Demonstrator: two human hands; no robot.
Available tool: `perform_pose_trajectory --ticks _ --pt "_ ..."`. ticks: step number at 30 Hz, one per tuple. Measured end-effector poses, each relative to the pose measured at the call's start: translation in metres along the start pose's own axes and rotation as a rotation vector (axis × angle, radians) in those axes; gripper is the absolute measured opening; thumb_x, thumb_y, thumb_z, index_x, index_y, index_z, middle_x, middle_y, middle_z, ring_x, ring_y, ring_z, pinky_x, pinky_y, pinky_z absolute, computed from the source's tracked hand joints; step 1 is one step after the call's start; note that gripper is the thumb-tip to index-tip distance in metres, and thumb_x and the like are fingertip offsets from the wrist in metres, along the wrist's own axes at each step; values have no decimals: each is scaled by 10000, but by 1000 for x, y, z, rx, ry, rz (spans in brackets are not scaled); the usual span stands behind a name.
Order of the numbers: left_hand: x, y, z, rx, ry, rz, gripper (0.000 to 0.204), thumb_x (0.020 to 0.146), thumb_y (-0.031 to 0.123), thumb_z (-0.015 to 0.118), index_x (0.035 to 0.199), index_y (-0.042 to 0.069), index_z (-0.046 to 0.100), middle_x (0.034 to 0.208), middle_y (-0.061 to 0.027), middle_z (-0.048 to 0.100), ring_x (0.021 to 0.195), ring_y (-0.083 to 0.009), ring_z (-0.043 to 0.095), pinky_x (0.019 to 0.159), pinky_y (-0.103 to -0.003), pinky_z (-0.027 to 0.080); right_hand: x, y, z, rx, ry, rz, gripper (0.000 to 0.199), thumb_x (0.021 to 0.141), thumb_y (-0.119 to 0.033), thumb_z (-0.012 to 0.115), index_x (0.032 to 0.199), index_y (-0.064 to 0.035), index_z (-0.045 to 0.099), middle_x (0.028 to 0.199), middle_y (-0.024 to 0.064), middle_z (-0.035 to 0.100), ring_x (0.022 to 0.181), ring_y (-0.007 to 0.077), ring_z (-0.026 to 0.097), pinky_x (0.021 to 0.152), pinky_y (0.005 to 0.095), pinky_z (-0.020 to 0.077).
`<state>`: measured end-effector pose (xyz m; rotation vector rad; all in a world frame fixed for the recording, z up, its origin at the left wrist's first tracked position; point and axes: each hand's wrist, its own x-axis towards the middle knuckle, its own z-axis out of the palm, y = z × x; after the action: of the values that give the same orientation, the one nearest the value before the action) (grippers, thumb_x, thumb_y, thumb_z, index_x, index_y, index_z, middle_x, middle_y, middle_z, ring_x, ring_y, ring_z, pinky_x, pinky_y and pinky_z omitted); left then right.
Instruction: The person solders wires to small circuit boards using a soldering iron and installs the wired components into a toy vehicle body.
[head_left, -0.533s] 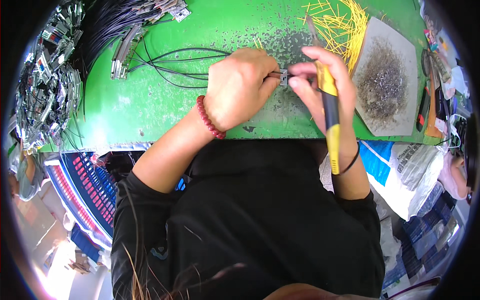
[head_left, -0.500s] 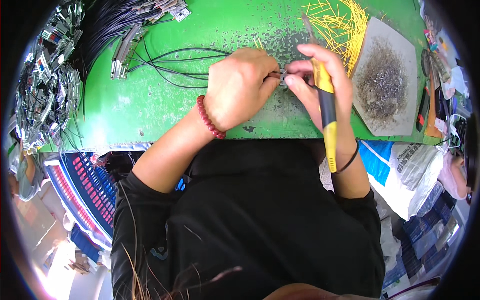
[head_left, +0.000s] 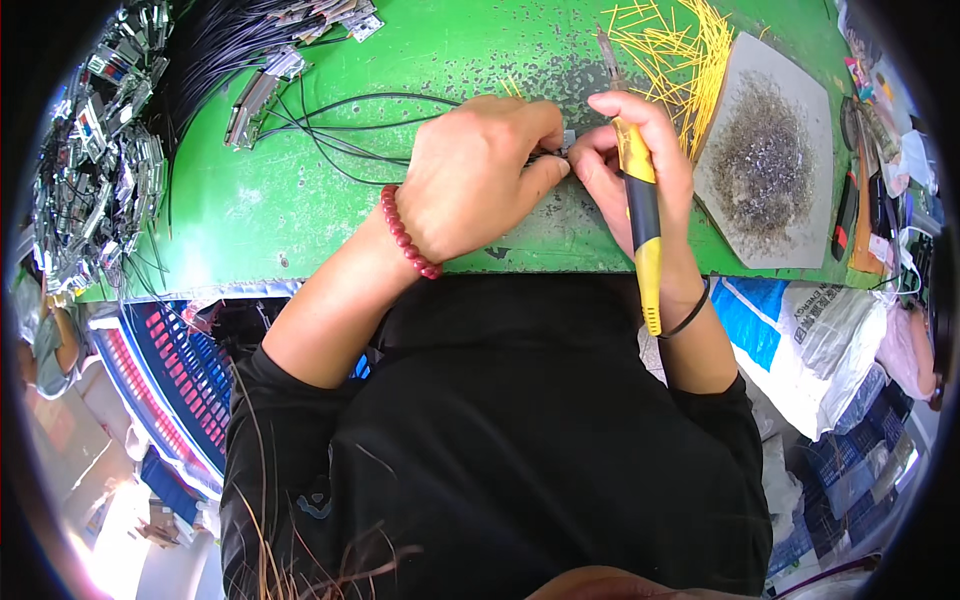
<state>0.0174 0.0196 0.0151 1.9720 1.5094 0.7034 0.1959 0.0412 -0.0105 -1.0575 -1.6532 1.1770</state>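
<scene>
My left hand (head_left: 475,175) is closed in a pinch on thin black cables (head_left: 365,128) over the green table. Those cables run left to a bundle of small metal-cased parts (head_left: 250,108). A small grey piece (head_left: 569,137) shows at the left fingertips, mostly hidden. My right hand (head_left: 655,165) grips a soldering iron (head_left: 642,205) with a yellow and black handle; its metal tip points up and away from me. The thumb and forefinger side of that hand comes close beside the left fingertips. Whether the right fingers also touch the small piece, I cannot tell.
Yellow thin wires (head_left: 690,50) lie scattered at the far right. Beside them a grey board (head_left: 735,215) carries a heap of dark crumbs. Metal connectors (head_left: 100,150) pile up at the left edge, with black cables (head_left: 215,50) behind. Tools (head_left: 860,200) line the right edge.
Both hands have shifted slightly, and the left wrist has moved a little left. The iron's handle has moved slightly left. The small grey piece now shows above the fingertips.
</scene>
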Motion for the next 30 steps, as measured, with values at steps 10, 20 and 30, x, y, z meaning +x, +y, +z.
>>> perform_pose_trajectory --ticks 10,20,30 --pt "6 0 7 151 27 -5 99 808 181 664 807 83 656 769 -99 644 738 -311 639 636 -412 500 -26 -7 -34 16 60 9 340 953 -204 603 1233 -13 577 724 46 675 617 62 559 576 204 437" --pt "19 4 0 214 -70 -40 85 762 156 658 761 72 666 699 -88 646 654 -289 642 586 -391 502 -44 6 -52 136 140 -59 388 916 -261 612 1152 46 603 788 20 594 650 49 485 579 210 362" --pt "20 5 -3 180 -139 -51 98 758 138 650 745 42 646 675 -108 635 625 -293 631 580 -391 492 -47 4 -48 309 159 28 220 858 -125 663 987 -17 521 741 -27 519 629 21 427 560 195 306"
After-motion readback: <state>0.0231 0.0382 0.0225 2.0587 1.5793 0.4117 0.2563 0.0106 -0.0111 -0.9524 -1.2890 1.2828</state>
